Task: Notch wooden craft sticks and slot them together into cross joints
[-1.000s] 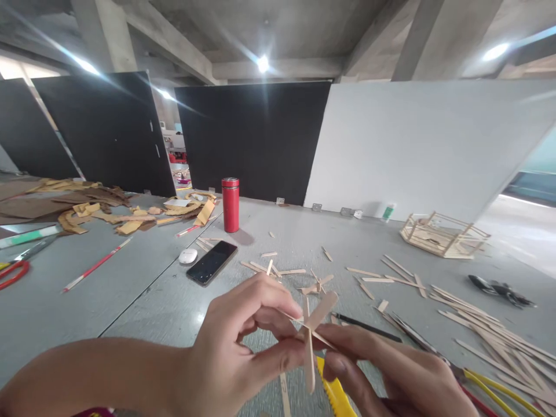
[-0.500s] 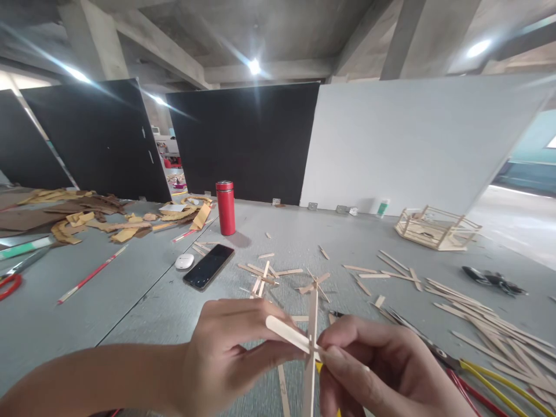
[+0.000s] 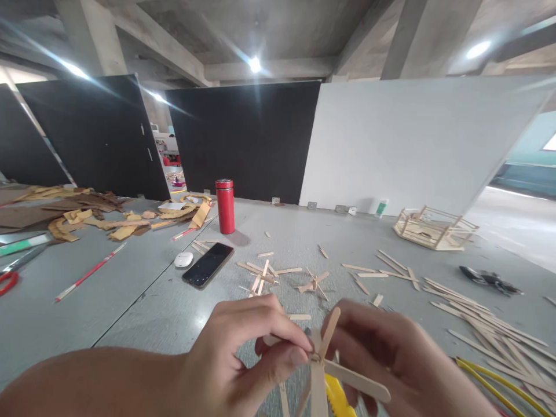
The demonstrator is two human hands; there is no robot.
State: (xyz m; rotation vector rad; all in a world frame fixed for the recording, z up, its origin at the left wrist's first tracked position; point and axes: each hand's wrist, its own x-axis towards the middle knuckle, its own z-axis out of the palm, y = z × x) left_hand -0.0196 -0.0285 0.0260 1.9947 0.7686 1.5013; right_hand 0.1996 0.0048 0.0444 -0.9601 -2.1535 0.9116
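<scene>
Both my hands hold a small star of crossed wooden craft sticks (image 3: 326, 359) low in the middle of the view. My left hand (image 3: 237, 365) pinches the star's hub between thumb and forefinger. My right hand (image 3: 399, 365) wraps behind the star on its right side, fingers curled around the sticks. One stick points up, another slants down to the right. Under my hands lies a yellow tool (image 3: 339, 399), partly hidden.
On the grey table (image 3: 143, 301) lie a black phone (image 3: 207, 264), a white earbud case (image 3: 183, 259), a red flask (image 3: 225, 206), loose craft sticks (image 3: 478, 313), a stick frame (image 3: 432, 227), yellow-handled pliers (image 3: 499, 376), a black tool (image 3: 486, 279) and cardboard scraps (image 3: 87, 214).
The stick star has turned in my fingers: the stick that pointed left now slants down to the right. My right hand has risen behind it.
</scene>
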